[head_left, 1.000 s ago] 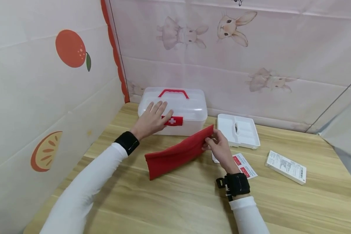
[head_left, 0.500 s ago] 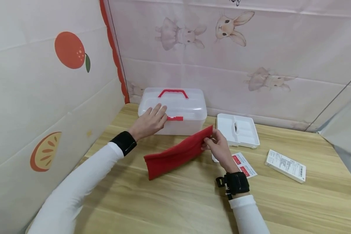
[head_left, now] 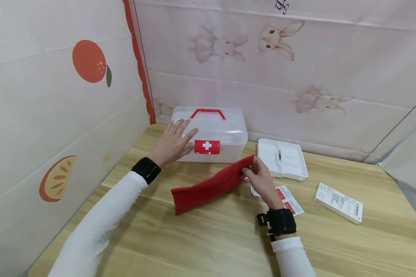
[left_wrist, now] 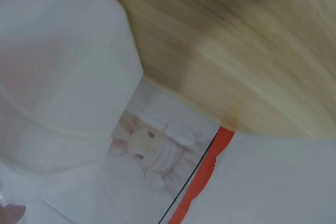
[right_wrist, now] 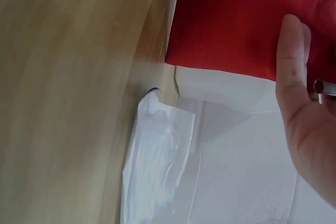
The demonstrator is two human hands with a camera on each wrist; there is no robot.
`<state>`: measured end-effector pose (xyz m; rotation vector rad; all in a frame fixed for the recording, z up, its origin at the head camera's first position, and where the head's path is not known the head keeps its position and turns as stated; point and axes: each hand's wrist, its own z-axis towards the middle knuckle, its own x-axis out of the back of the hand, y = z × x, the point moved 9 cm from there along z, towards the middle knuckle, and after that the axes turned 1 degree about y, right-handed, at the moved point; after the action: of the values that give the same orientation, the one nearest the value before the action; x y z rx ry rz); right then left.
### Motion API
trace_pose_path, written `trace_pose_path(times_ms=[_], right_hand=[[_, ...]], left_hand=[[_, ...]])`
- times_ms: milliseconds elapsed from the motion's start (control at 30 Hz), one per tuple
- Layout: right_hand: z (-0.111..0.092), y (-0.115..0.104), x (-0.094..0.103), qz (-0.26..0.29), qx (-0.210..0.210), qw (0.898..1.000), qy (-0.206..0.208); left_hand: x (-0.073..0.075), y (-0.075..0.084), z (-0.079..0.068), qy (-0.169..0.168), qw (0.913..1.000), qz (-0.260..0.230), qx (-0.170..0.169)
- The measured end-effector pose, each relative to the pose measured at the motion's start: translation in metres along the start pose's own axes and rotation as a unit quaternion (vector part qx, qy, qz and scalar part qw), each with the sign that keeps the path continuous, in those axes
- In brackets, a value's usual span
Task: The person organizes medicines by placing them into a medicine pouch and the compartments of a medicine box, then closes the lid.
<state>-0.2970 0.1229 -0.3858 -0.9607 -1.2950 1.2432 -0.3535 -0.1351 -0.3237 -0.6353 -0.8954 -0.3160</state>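
Observation:
A translucent white first-aid box (head_left: 228, 132) with a red handle (head_left: 208, 110) stands at the back with its lid down. Its red latch (head_left: 207, 147) bears a white cross. My left hand (head_left: 171, 144) is at the box's front left corner, fingers spread over the lid and thumb beside the latch; whether it touches is unclear. Only a fingertip (left_wrist: 11, 213) shows in the left wrist view. My right hand (head_left: 261, 181) pinches the right end of a flat red fabric pouch (head_left: 208, 188), tilted above the table. A small metal piece (right_wrist: 324, 87) shows by its fingers.
A white compartment tray (head_left: 294, 161) lies right of the box. Partly behind the right hand is a white packet with red labels (head_left: 289, 202). Further right lies a white printed carton (head_left: 339, 202). Printed cloth walls (head_left: 100, 127) border the wooden table (head_left: 208, 246) at left and back.
The latch showed as a thin red strip half a second ago; now its full face with the cross shows. My left hand has drawn slightly left of it. The right hand keeps holding the pouch.

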Motion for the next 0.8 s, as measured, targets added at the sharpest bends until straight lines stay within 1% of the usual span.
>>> trace_pose_path(times_ms=[133, 200, 233, 300, 367, 433, 467, 533, 600, 667, 733, 800], right_hand=[[-0.001, -0.001, 0.0, 0.004, 0.001, 1.0, -0.003], [-0.001, 0.0, 0.0, 0.004, -0.001, 1.0, -0.003], [-0.001, 0.0, 0.0, 0.003, -0.002, 1.0, -0.003], [-0.001, 0.001, 0.001, 0.0, -0.003, 1.0, -0.004], [0.001, 0.001, 0.001, 0.002, 0.001, 1.0, -0.004], [0.002, 0.0, 0.002, 0.002, 0.005, 1.0, -0.004], [0.002, 0.0, 0.002, 0.004, 0.005, 1.0, -0.003], [0.002, 0.0, 0.003, 0.007, 0.004, 1.0, -0.001], [0.002, 0.002, 0.003, 0.007, 0.001, 1.0, 0.0], [0.002, 0.003, 0.004, 0.005, -0.001, 1.0, 0.001], [0.002, 0.004, 0.004, 0.003, 0.0, 1.0, 0.003], [0.001, 0.005, 0.003, 0.001, 0.001, 1.0, 0.003]], left_hand=[[-0.006, 0.007, 0.002, -0.016, 0.9994, -0.01, 0.028], [-0.005, 0.012, 0.004, -0.007, 0.9992, -0.011, 0.037], [-0.003, 0.014, 0.006, 0.007, 0.9992, -0.006, 0.038], [0.006, 0.017, 0.009, 0.052, 0.9979, -0.001, 0.037], [0.016, 0.019, 0.014, 0.102, 0.9944, 0.011, 0.026], [0.027, 0.02, 0.018, 0.145, 0.9892, 0.023, 0.006], [0.031, 0.02, 0.019, 0.159, 0.9869, 0.027, -0.005], [0.038, 0.019, 0.022, 0.177, 0.9834, 0.036, -0.021], [0.048, 0.018, 0.025, 0.189, 0.9811, 0.033, -0.03], [0.057, 0.012, 0.031, 0.192, 0.9808, 0.019, -0.025], [0.067, 0.004, 0.04, 0.185, 0.9827, 0.002, -0.011], [0.074, -0.008, 0.052, 0.171, 0.9851, -0.01, 0.012]])
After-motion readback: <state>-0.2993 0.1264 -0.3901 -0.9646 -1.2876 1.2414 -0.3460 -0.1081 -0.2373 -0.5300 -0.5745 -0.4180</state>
